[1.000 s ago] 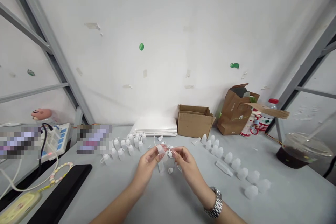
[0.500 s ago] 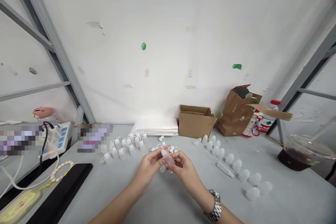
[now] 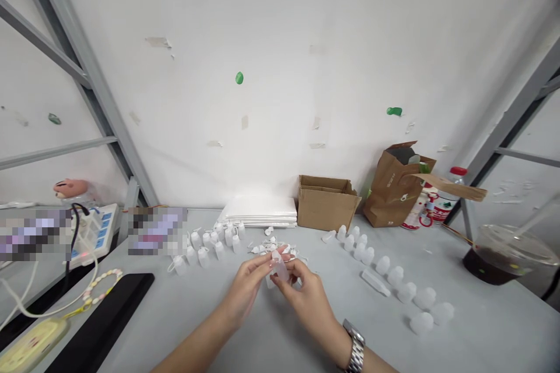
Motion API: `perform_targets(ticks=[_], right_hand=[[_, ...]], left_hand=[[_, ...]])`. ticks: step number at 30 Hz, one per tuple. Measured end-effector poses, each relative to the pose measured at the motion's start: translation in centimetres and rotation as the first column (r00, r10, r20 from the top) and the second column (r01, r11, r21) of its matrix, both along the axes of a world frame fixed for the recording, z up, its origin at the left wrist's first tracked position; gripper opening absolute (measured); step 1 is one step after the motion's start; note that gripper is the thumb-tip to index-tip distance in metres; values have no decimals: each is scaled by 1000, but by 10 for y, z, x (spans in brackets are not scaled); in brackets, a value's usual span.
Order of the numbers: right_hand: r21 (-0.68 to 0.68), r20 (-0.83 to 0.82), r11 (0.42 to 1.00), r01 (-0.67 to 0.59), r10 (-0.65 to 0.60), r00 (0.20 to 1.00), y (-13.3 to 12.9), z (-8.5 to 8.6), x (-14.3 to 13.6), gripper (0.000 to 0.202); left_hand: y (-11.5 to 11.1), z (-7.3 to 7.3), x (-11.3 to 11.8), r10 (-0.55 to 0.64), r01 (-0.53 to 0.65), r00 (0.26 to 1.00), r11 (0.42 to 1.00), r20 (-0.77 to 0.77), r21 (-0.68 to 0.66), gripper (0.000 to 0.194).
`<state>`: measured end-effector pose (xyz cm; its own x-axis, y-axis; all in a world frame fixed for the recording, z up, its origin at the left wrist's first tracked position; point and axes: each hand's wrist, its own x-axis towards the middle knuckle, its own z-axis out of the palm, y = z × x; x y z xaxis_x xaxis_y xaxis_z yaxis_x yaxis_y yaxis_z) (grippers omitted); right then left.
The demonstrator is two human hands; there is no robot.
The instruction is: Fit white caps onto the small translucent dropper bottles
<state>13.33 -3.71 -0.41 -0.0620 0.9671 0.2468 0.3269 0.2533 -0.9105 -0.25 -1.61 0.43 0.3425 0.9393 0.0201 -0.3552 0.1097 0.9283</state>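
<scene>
Between my two hands is a small translucent plastic bottle (image 3: pixel 281 268), tilted with its narrow neck up and away from me. My left hand (image 3: pixel 251 282) pinches it near the neck. My right hand (image 3: pixel 304 288) closes round its body from the other side. Behind my fingers lies a loose heap of small white caps (image 3: pixel 272 242), partly hidden by the hands. To the left stand several white bottles with looped caps (image 3: pixel 203 255). On the right are rows of bottles without such caps (image 3: pixel 396 275), and one bottle lies on its side (image 3: pixel 375 282).
A stack of white sheets (image 3: pixel 260 211) and a cardboard box (image 3: pixel 328 201) stand against the wall. Farther right are a paper bag (image 3: pixel 389 192) and a cup of dark drink (image 3: pixel 494 262). A black pad (image 3: pixel 102 323), cables and a power strip (image 3: pixel 102 233) lie at left.
The bottle has turned slightly between my fingers and stands more upright. My right hand has shifted its grip, with its wrist a little lower. The rows on the table are unchanged.
</scene>
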Motion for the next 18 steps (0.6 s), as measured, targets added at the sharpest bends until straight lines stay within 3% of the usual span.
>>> perform_targets(ticks=[10,18], right_hand=[[32,139,998,51,-55,989,1,-3,0,9],[-42,29,999,12,-10,1000,0,-3,0,11]], left_hand=[[1,-3,0,-24,34,991,997,130,-73,30],[3,-6,1,-47,73,980,988,191,-134,30]])
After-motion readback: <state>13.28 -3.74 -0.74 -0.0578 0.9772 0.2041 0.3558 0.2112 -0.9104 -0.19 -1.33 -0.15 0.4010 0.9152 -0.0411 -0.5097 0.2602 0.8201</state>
